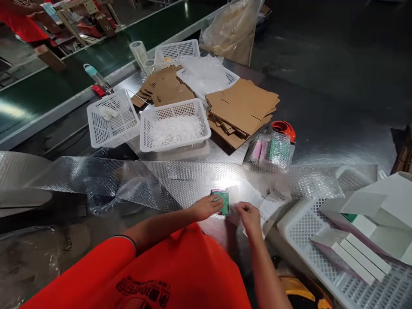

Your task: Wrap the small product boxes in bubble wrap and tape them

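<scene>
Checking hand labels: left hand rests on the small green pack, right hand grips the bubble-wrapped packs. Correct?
Not the right hand: the head view shows it near the small green pack, fingers pinched, well short of the bubble-wrapped packs. Whether it pinches anything, I can't tell. Left hand resting on the small green pack is correct.

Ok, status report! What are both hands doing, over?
Left hand on green-topped pack. Right hand beside it, hold unclear. Bubble wrap strip lies beyond, nothing blocking.

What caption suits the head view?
Left hand on a small green box, right hand beside it, bubble wrap stretched across the metal table.
</scene>
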Demonstrator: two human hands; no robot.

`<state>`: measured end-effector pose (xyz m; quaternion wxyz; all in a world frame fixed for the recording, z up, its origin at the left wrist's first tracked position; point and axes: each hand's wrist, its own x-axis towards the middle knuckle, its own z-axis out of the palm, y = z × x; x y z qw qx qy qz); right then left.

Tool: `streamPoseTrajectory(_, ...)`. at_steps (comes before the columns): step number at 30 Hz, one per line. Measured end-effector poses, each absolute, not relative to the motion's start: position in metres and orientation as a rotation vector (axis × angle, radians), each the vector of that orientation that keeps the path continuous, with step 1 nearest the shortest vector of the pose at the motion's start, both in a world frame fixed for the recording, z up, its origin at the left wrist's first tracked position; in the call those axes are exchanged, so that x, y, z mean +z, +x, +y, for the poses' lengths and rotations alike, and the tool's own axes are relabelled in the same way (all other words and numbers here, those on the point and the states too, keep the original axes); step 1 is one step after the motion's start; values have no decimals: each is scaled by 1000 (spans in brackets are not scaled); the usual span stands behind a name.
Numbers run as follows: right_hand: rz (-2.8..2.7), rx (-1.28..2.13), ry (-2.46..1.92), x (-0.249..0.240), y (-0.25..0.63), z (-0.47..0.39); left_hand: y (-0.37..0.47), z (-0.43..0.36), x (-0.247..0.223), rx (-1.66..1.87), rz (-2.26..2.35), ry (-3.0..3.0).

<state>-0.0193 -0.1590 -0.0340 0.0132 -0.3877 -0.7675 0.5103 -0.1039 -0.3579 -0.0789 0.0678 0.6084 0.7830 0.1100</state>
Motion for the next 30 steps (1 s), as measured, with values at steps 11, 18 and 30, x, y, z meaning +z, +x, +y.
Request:
streamPoseTrajectory(11, -2295, 1611, -1267, -42, -25, -224, -108, -359, -74, 500, 2359, 1699)
streamPoseTrajectory(18, -2370, 1538, -1245, -36, -25, -218, -103, -362, -61, 612, 2370, 1414)
streamPoseTrajectory(30, -2625, 1234, -1065, -33, -29, -246, -102, -338, -54, 992, 2342, 325)
